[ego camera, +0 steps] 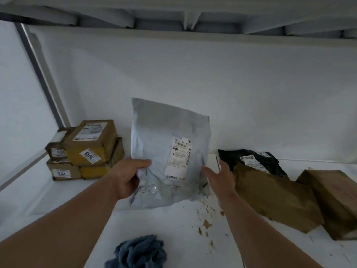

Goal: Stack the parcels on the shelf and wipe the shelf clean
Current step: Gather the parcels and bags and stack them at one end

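Note:
A grey plastic mailer bag with a white label stands upright above the white shelf. My left hand grips its lower left edge, thumb on the front. My right hand is at the bag's lower right edge with fingers spread; whether it grips the bag is unclear. A stack of small brown cardboard boxes sits at the back left. To the right lie a black mailer, a brown paper parcel and a brown box. A crumpled blue cloth lies at the front.
Brown crumbs and stains are scattered on the shelf below the bag. The white back wall is close behind, and an upper shelf runs overhead. A metal upright stands at the left.

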The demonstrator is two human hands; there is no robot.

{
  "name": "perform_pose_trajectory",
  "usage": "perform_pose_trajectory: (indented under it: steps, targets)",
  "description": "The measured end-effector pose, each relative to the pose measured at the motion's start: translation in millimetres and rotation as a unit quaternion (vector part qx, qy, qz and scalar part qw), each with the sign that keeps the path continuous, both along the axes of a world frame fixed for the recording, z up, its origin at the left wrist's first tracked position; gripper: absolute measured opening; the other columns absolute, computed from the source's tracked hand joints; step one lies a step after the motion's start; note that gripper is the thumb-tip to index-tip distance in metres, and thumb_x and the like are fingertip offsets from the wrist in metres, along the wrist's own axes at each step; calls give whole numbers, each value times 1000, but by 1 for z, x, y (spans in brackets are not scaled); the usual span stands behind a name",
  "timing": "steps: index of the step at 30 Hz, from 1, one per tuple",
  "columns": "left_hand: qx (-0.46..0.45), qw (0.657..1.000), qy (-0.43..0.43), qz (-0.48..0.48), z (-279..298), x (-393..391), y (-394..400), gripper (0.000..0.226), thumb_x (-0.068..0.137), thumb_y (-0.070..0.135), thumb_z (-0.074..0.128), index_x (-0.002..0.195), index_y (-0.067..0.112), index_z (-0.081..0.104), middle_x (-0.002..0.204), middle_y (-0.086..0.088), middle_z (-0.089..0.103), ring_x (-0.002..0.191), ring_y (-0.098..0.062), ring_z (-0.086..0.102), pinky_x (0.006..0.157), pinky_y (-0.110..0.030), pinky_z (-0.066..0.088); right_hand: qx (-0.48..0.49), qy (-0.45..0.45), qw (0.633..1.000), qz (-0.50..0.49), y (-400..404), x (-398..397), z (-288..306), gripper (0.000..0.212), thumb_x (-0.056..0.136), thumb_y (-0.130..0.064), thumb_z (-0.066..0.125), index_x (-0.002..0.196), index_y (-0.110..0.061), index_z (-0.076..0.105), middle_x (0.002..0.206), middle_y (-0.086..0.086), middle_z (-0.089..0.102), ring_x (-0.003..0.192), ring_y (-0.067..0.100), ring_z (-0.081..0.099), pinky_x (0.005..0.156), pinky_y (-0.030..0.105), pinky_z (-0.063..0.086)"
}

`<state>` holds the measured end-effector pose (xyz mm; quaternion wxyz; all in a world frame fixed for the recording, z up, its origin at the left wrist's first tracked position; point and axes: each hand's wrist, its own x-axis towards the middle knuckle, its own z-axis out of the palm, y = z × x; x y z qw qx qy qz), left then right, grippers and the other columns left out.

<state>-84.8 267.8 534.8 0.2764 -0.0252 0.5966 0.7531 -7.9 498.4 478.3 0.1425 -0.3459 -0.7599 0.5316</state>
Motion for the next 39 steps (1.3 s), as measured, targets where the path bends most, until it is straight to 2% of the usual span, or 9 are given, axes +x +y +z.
perform_pose_trajectory:
  steps: [3, 5, 13, 18, 28, 31, 33, 37, 39]
  targets:
    - [-45, 999, -17, -7, -1, -5, -31, 25, 87, 2, 58, 111, 0, 64, 108, -25, 68, 102, -40, 63, 88, -47, 51, -277, 56, 957, 59, 1, -9, -13, 57, 80, -34, 80, 127, -14, 56, 121, 10, 64, 108, 29, 62, 94, 39, 47]
    - [-66, 997, -25, -8, -9, -11, -50, 28, 86, 0, 58, 113, -3, 63, 110, -26, 67, 103, -42, 62, 89, -50, 50, -338, 42, 931, 133, -5, -17, -26, 62, 67, -32, 89, 121, -11, 66, 113, 13, 72, 105, 32, 68, 96, 44, 52]
    - [-244, 966, 82, 36, -50, -51, -79, 38, 78, 14, 76, 112, 7, 61, 99, -18, 70, 91, -40, 66, 84, -54, 54, -62, -52, 990, 118, -42, -55, -39, 38, 84, -26, 67, 119, -11, 60, 117, 7, 66, 104, 27, 63, 97, 40, 51]
    - [-348, 934, 65, -46, -56, -63, -89, 47, 82, 46, 64, 118, 18, 53, 103, -9, 66, 86, -23, 66, 67, -32, 54, 103, -129, 985, 52, -33, -65, -42, 38, 97, -13, 49, 132, 3, 47, 131, 20, 57, 118, 36, 56, 99, 36, 43]
    - [-496, 852, 70, -152, -75, -93, -139, 38, 93, 37, 52, 118, 9, 56, 117, -15, 63, 87, -22, 56, 64, -25, 42, 112, -97, 974, 170, -86, -98, -22, 35, 101, -18, 48, 137, -15, 49, 121, 11, 61, 103, 28, 61, 84, 34, 48]
    - [-527, 830, 76, -167, -75, -98, -155, 38, 96, 35, 48, 120, 7, 57, 120, -14, 64, 89, -21, 59, 58, -21, 39, 128, -145, 966, 174, -97, -108, -31, 27, 101, -18, 46, 125, -6, 54, 118, 15, 63, 102, 29, 61, 79, 31, 45]
    - [-547, 817, 83, -161, -74, -103, -166, 38, 96, 34, 47, 119, 7, 59, 118, -13, 66, 99, -23, 65, 62, -22, 41, 115, -170, 972, 112, -102, -115, -41, 37, 99, -22, 48, 128, 0, 52, 124, 21, 61, 108, 32, 60, 87, 32, 47]
    - [-553, 820, 86, -118, -82, -120, -193, 35, 91, 35, 52, 108, 7, 65, 107, -11, 70, 98, -23, 68, 70, -23, 46, 130, -183, 973, -55, -121, -120, -33, 99, 84, -27, 72, 157, -17, 6, 156, 19, 26, 138, 38, 33, 113, 51, 29]
    - [-560, 817, 98, -98, -91, -129, -206, 32, 88, 36, 54, 100, 9, 67, 104, -9, 70, 97, -23, 67, 80, -27, 53, 210, -160, 962, -75, -137, -122, -21, 95, 83, -29, 70, 156, -22, 9, 157, 14, 21, 139, 38, 26, 113, 51, 23]
